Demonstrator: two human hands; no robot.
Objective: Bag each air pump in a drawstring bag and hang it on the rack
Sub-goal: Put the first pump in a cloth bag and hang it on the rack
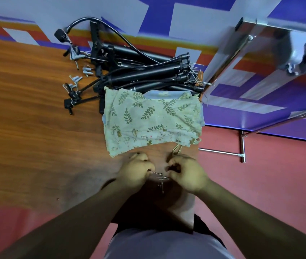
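Tabletop [26,118]: open wood at left; right edge beside bags.
Bags [152,120]: leaf-print stack, centre.
Pumps [144,71]: black pile, far.
Left hand [135,171], right hand [187,171]: fingers pinching small metal hooks [161,179], near edge.
Rack [260,71]: far right.

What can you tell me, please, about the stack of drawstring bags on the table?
The stack of drawstring bags lies flat on the wooden table, pale green cloth printed with leaf sprigs on top, a bluish bag showing beneath. Its far edge overlaps the pile of black air pumps. A tan drawstring trails from its near edge toward the right hand.
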